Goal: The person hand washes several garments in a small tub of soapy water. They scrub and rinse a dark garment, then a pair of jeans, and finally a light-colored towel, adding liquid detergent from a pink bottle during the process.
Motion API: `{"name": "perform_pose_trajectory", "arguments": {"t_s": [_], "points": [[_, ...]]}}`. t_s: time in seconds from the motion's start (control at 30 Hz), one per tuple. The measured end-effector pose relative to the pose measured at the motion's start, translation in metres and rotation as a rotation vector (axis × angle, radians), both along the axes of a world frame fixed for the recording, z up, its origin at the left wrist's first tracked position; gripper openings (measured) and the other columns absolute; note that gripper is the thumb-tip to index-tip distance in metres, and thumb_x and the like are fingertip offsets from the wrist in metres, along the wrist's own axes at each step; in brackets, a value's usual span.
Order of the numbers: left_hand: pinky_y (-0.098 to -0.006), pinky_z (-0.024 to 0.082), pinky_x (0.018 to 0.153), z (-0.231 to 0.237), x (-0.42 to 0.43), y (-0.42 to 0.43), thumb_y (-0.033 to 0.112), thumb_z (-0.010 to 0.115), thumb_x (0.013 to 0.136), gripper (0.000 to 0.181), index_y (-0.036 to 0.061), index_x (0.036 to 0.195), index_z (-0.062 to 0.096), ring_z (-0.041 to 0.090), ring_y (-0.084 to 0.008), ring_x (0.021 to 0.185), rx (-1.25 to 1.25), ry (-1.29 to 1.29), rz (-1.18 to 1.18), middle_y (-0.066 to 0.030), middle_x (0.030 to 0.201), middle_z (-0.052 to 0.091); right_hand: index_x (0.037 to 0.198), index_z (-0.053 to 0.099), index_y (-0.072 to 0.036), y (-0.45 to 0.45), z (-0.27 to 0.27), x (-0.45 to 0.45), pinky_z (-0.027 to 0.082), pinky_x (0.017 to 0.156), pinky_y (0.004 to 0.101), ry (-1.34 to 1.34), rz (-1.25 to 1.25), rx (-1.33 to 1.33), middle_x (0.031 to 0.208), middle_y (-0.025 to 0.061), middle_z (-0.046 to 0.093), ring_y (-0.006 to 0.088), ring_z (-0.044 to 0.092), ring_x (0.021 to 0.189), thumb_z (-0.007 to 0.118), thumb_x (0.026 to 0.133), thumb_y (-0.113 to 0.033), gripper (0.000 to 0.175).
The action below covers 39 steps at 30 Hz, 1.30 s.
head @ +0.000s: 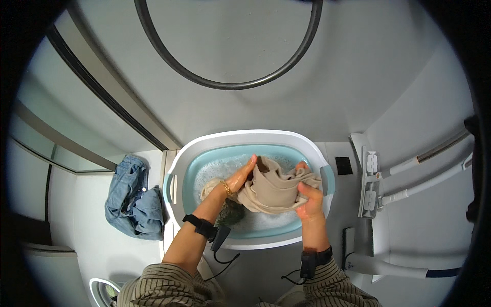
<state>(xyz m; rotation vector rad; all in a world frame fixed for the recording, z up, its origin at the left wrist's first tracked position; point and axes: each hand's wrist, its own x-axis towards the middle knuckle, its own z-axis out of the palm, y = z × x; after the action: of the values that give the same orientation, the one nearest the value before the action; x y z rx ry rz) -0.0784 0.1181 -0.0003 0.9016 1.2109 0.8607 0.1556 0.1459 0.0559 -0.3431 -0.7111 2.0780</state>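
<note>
A wet beige garment (274, 188) is bunched between my two hands above a white and pale-teal wash basin (253, 137). My left hand (241, 178) holds its left side, with some of the fingers hidden by the folds. My right hand (310, 197) grips the right end, thumb on top of the fabric. Foamy soapy water (218, 165) fills the basin's bottom. Beneath my left wrist, a dark green cloth (231, 213) lies partly in the water. Pale cream fabric (209, 188) shows just left of that wrist.
Blue jeans (134, 199) lie on the floor left of the basin, beside a sliding-door frame (126, 99). A grey hose (230, 85) hangs in a loop ahead. Flat mops (370, 180) and another long-handled cleaning tool (379, 264) stand at right, near a black floor drain (343, 165).
</note>
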Motion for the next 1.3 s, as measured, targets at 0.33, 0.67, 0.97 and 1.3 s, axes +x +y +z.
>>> {"name": "perform_pose_trajectory", "arguments": {"t_s": [0.33, 0.67, 0.97, 1.3], "points": [[-0.0313, 0.049, 0.093, 0.094, 0.045, -0.059, 0.029, 0.075, 0.085, 0.06, -0.0048, 0.129, 0.052, 0.061, -0.0207, 0.108, -0.027, -0.264, 0.069, -0.0134, 0.118, 0.063, 0.124, 0.051, -0.005, 0.039, 0.015, 0.05, 0.047, 0.099, 0.0405, -0.097, 0.014, -0.097, 0.125, 0.0074, 0.056, 0.023, 0.056, 0.113, 0.062, 0.089, -0.017, 0.039], [-0.0398, 0.045, 0.097, -0.067, 0.095, -0.061, 0.019, 0.07, 0.084, 0.07, -0.0049, 0.14, 0.036, 0.056, -0.0362, 0.118, -0.271, 0.526, 0.593, -0.0242, 0.13, 0.055, 0.144, 0.037, -0.014, 0.056, -0.101, -0.024, 0.039, 0.104, 0.0461, -1.679, 0.023, 0.351, 0.145, 0.0255, 0.031, 0.0416, 0.036, 0.132, 0.073, 0.082, -0.032, 0.074], [-0.041, 0.036, 0.105, -0.153, 0.096, -0.007, 0.065, 0.035, 0.093, 0.082, -0.0031, 0.137, 0.046, 0.051, -0.0368, 0.122, -0.442, 0.033, 0.781, -0.0248, 0.136, 0.051, 0.139, 0.041, -0.008, 0.048, -0.153, -0.056, 0.052, 0.076, 0.0401, -1.396, 0.253, -0.065, 0.111, 0.0162, 0.057, 0.0278, 0.06, 0.09, 0.067, 0.08, -0.009, 0.065], [-0.0419, 0.046, 0.091, -0.204, 0.093, 0.004, 0.056, 0.039, 0.097, 0.065, -0.0001, 0.124, 0.059, 0.057, -0.0277, 0.107, -0.374, -0.213, 0.638, -0.0169, 0.111, 0.064, 0.121, 0.061, -0.001, 0.0, -0.071, -0.096, 0.049, 0.088, 0.0468, -1.762, -0.132, 0.672, 0.109, 0.0269, 0.064, 0.0425, 0.061, 0.102, 0.066, 0.082, -0.048, 0.061]]}}
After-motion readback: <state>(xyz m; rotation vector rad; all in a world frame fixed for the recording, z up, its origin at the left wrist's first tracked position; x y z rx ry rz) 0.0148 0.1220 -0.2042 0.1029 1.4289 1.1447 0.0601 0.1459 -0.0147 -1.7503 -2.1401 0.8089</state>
